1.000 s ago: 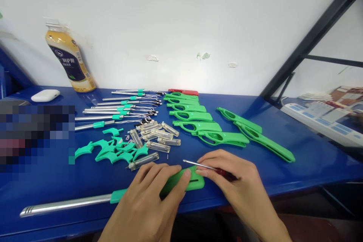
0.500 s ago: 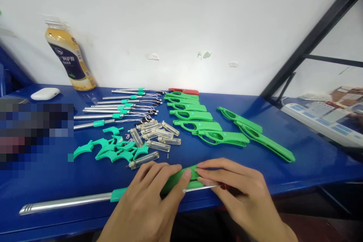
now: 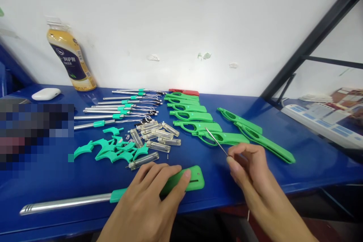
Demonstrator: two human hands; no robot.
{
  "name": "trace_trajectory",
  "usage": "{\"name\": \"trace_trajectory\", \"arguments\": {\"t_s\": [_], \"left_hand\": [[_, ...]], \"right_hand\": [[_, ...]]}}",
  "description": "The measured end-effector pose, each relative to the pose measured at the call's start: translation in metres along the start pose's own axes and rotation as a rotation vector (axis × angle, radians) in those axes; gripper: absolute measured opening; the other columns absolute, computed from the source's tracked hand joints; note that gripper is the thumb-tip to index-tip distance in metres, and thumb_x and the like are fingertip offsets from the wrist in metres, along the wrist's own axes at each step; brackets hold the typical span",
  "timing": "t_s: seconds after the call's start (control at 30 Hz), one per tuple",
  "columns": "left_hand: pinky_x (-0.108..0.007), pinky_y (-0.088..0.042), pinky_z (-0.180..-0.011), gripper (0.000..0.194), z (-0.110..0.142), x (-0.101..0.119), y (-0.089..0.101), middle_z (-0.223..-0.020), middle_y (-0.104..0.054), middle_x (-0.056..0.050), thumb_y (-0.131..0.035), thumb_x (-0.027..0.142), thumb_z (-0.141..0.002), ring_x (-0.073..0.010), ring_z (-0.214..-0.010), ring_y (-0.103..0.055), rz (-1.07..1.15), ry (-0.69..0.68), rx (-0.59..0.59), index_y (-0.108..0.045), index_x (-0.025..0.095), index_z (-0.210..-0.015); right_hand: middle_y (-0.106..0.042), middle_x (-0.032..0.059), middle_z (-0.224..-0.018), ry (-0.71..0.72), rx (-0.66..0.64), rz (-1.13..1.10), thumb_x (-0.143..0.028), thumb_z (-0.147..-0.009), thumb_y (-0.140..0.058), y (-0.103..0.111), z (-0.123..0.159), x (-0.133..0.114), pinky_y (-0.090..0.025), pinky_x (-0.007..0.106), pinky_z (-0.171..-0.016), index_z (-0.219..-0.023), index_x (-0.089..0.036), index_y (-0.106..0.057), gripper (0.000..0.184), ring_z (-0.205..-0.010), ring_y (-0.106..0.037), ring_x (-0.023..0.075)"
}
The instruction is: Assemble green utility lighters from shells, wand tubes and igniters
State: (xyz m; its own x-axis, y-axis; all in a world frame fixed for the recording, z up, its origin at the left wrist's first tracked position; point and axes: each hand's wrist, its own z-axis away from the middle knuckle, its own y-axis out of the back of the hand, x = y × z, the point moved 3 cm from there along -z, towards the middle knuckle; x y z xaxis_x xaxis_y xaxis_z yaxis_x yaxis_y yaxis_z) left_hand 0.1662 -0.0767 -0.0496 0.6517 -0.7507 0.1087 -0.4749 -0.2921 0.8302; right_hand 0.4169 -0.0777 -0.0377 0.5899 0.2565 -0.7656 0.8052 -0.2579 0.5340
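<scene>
My left hand (image 3: 150,196) lies flat over a long lighter (image 3: 185,180) with a green handle and a silver tube (image 3: 65,204), pressing it onto the blue table (image 3: 306,151) near the front edge. My right hand (image 3: 248,166) is lifted to the right of the handle, fingers pinched on a thin metal tool (image 3: 216,141) whose tip points up and left. Beyond it lie green handle shells (image 3: 195,117) in a row, and two more green shells (image 3: 255,134) to the right.
Clear gas tubes (image 3: 155,136), teal trigger pieces (image 3: 113,149) and silver nozzle tubes with wires (image 3: 124,107) lie left of centre. A yellow bottle (image 3: 70,58) and a white case (image 3: 45,93) stand at the back left. A black frame post (image 3: 312,38) rises at right.
My right hand has lifted off the lighter handle and moved right and up, swinging the thin tool from lying across the handle to pointing up-left. My left hand stays put.
</scene>
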Motion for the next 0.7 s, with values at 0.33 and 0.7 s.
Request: {"name": "trace_trajectory", "arguments": {"t_s": [0.33, 0.7], "left_hand": [[-0.049, -0.058, -0.101, 0.048, 0.001, 0.0, 0.001, -0.125, -0.074, -0.009, -0.047, 0.006, -0.101, -0.0269, -0.113, -0.071, 0.0, 0.0, 0.002, -0.061, 0.022, -0.144], [-0.046, -0.059, -0.1, 0.049, 0.0, 0.0, 0.001, -0.122, -0.075, -0.01, -0.047, 0.006, -0.1, -0.0254, -0.11, -0.072, -0.034, -0.009, 0.02, -0.063, 0.022, -0.143]], "right_hand": [[-0.073, -0.0002, -0.09, 0.019, 0.343, -0.443, -0.04, -0.087, -0.087, 0.025, -0.007, -0.003, -0.061, 0.026, -0.073, -0.102, -0.031, -0.072, 0.023, -0.085, -0.073, 0.0187], [-0.07, 0.0021, -0.095, 0.333, 0.193, -0.107, -0.026, -0.109, -0.054, -0.007, -0.013, -0.045, -0.061, 0.037, -0.074, -0.147, -0.034, -0.058, 0.039, -0.081, -0.072, 0.0203]]}}
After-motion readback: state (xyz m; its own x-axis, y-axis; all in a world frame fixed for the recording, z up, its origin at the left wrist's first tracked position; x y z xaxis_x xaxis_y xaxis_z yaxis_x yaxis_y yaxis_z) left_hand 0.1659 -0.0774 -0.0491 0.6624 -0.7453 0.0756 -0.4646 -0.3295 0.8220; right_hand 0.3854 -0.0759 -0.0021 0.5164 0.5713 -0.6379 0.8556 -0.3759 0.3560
